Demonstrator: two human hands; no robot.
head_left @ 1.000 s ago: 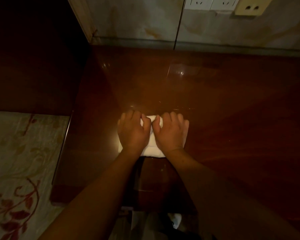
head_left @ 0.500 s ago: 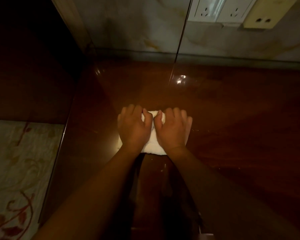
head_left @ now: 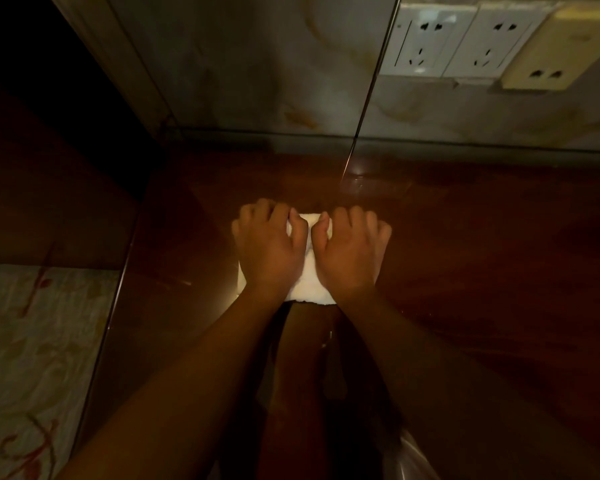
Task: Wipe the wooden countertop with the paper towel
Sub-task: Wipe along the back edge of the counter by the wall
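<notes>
A folded white paper towel (head_left: 310, 289) lies flat on the dark reddish wooden countertop (head_left: 482, 271), a little left of its middle. My left hand (head_left: 269, 251) presses down on the towel's left half, fingers curled over its far edge. My right hand (head_left: 349, 252) presses on the right half in the same way. The two thumbs nearly touch over the towel's centre. Most of the towel is hidden under both palms.
A marbled wall (head_left: 257, 64) rises behind the counter, with white sockets (head_left: 458, 46) and a beige socket (head_left: 551, 53) at upper right. The counter's left edge (head_left: 118, 289) drops to a patterned bedspread (head_left: 25, 358). A dark recess (head_left: 32, 133) lies at far left.
Both hands have slid the towel forward across the counter toward the wall. The view has moved closer to the wall, and the sockets appear larger.
</notes>
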